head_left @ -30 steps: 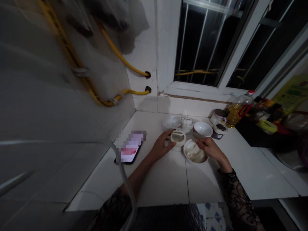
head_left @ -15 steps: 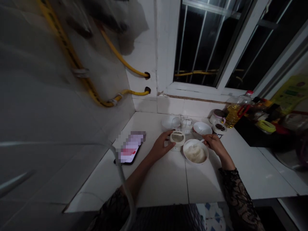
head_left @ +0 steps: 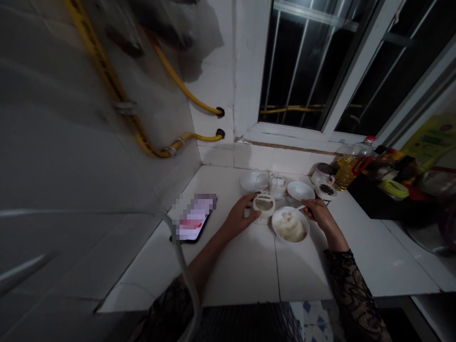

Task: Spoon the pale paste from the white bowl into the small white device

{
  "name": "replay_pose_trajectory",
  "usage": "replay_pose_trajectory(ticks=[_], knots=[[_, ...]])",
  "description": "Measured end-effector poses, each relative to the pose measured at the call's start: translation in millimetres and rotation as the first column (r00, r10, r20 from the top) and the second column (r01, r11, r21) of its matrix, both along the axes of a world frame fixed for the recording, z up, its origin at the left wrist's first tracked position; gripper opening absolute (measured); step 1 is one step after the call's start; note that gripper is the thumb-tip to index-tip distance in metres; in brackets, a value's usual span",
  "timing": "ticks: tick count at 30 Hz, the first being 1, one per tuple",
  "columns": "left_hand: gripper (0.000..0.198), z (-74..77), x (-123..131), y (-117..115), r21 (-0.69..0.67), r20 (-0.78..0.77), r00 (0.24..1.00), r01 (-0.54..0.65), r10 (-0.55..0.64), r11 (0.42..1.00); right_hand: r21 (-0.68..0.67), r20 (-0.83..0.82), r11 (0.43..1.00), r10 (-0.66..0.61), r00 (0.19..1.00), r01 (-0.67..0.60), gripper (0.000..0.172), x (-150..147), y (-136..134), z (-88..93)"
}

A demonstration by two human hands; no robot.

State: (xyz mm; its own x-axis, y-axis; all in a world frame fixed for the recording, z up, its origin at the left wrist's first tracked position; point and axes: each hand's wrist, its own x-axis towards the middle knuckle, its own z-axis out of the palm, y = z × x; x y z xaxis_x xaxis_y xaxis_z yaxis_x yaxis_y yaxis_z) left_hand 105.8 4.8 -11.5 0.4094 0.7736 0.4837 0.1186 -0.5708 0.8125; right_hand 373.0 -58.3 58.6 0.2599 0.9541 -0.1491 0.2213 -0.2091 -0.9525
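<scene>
My left hand (head_left: 238,221) is closed round the side of a small white jar (head_left: 262,217) standing on the counter, its top showing a greyish oval. In my right hand (head_left: 318,213) is the handle of a white spoon (head_left: 298,208), pinched between thumb and fingers. The spoon's head, with some white powder on it, is over the left part of a white bowl (head_left: 273,229). Pale powder (head_left: 292,230) fills much of that bowl, which sits just right of the jar. Behind it stands another white bowl (head_left: 299,192) with a reddish outside.
A phone (head_left: 195,222) with a lit screen lies to the left. At the back are a clear bowl (head_left: 251,181), a glass container (head_left: 277,183) and a dark-topped jar (head_left: 325,191). An oil bottle (head_left: 345,174) stands at right, beside a black holder (head_left: 368,199) of condiments.
The spoon's head has come up into sight above the powder, towards the bowl's left side. My left hand stays on the jar. The whole view has shifted slightly.
</scene>
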Motion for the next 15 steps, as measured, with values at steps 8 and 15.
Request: replay_pose_trajectory(ticks=[8, 15], knots=[[0.048, -0.2, 1, 0, 0.006, 0.0, 1.0, -0.007, 0.007, 1.0, 0.102, 0.004, 0.995, -0.022, 1.0, 0.021, 0.041, -10, 9, -0.5], [0.048, 2.2, 1, -1, 0.017, -0.001, 1.0, -0.004, 0.004, 1.0, 0.53, 0.347, 0.848, -0.229, 0.909, 0.011, 0.049, -54, 4, 1.4]])
